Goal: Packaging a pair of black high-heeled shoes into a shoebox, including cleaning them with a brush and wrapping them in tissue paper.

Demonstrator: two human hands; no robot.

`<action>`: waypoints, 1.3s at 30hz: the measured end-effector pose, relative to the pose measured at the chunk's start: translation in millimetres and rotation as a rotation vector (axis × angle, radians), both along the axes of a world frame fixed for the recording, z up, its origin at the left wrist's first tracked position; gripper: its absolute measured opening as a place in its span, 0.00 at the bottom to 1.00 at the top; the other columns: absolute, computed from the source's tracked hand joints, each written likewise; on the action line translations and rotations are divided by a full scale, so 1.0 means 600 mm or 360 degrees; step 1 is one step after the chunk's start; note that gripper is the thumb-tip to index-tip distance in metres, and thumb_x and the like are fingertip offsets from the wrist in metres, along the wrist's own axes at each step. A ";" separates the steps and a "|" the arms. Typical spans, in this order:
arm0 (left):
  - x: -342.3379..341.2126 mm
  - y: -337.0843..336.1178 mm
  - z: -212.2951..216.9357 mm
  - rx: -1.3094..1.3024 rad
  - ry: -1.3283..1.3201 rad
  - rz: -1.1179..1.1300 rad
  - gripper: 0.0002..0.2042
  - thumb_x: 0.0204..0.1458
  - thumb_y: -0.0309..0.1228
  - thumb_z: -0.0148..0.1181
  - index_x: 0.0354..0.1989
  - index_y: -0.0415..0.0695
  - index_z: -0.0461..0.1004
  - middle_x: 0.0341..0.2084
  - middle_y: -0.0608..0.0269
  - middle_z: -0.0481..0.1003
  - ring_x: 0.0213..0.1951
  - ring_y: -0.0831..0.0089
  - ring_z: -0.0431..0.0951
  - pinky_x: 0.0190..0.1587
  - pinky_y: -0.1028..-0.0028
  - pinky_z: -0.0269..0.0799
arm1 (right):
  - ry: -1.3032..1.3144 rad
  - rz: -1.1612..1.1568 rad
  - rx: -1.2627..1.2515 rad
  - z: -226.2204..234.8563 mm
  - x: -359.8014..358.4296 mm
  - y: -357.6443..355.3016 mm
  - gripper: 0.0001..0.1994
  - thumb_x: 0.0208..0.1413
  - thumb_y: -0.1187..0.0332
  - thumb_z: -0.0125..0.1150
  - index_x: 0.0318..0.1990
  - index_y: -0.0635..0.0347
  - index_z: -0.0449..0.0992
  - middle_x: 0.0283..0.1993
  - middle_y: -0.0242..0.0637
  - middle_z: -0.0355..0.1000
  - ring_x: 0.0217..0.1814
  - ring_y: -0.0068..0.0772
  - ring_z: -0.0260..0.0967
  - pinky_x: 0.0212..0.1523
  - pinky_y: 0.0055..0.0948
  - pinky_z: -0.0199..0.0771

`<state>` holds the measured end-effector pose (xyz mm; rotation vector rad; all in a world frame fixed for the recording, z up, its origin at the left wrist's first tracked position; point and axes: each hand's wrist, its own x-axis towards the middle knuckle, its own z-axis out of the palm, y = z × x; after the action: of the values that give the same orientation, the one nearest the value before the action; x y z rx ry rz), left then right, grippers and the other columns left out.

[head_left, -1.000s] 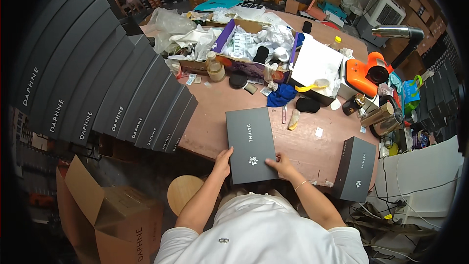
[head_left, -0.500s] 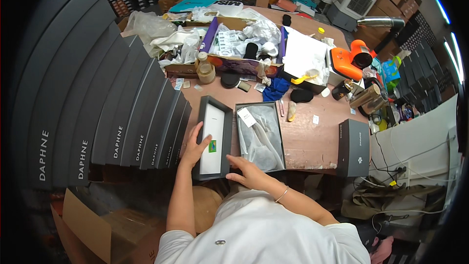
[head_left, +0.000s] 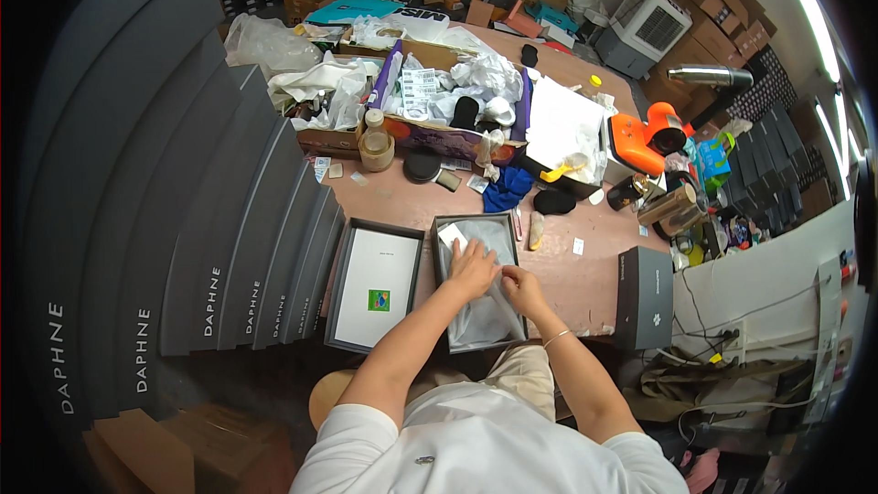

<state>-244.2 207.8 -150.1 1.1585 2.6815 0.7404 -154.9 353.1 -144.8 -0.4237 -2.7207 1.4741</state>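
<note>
A dark grey shoe box (head_left: pixel 441 265) stands on the pinkish table in front of me, with grey tissue paper (head_left: pixel 482 325) covering what is inside. My left hand (head_left: pixel 472 271) lies on the paper with its fingers stretched out, beside a small white tag (head_left: pixel 451 236) in the box's far left corner. At the box's right side, my right hand (head_left: pixel 524 291) has its fingers pinched at the paper's edge. Left of the box, the lid (head_left: pixel 337 288) lies with its white inside up, a green sticker (head_left: pixel 379 300) on it.
Tall stacks of grey shoe boxes (head_left: pixel 183 220) crowd the left. Another closed box (head_left: pixel 645 297) stands at the right table edge. Behind are a glue bottle (head_left: pixel 376 146), a purple carton (head_left: pixel 448 135) of wrappings, a blue cloth (head_left: pixel 508 190) and an orange device (head_left: pixel 637 146).
The lid has been let go and now lies flat at the left. Both hands have moved right and forward onto the tissue paper in the box.
</note>
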 end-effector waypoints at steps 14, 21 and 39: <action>0.058 -0.066 -0.018 -0.0301 0.0152 -0.0318 0.19 0.54 0.45 0.52 0.28 0.42 0.79 0.34 0.58 0.73 0.52 0.60 0.65 0.63 0.49 0.45 | -0.0264 0.0673 0.1318 -0.017 -0.145 -0.014 0.17 0.48 0.73 0.54 0.48 0.61 0.72 0.32 0.41 0.77 0.34 0.40 0.76 0.58 0.57 0.54; 0.043 -0.019 -0.021 -0.0327 0.0024 -0.0513 0.16 0.53 0.41 0.51 0.27 0.41 0.79 0.27 0.59 0.75 0.42 0.61 0.70 0.63 0.52 0.50 | 0.0056 0.0102 0.0049 0.182 -0.092 0.080 0.12 0.55 0.68 0.56 0.42 0.66 0.74 0.30 0.41 0.76 0.31 0.35 0.73 0.38 0.34 0.71; 0.155 -0.174 0.165 0.1738 -0.2755 0.0421 0.32 0.51 0.66 0.44 0.49 0.51 0.69 0.30 0.66 0.76 0.20 0.75 0.75 0.15 0.77 0.67 | 0.0127 -0.0139 -0.0540 0.238 0.036 -0.053 0.14 0.57 0.58 0.59 0.40 0.62 0.74 0.33 0.39 0.74 0.34 0.25 0.71 0.31 0.30 0.70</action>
<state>-151.3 103.1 -51.1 -0.1179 0.8337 1.9898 -133.4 321.4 -2.2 -0.4723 -2.3608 1.8873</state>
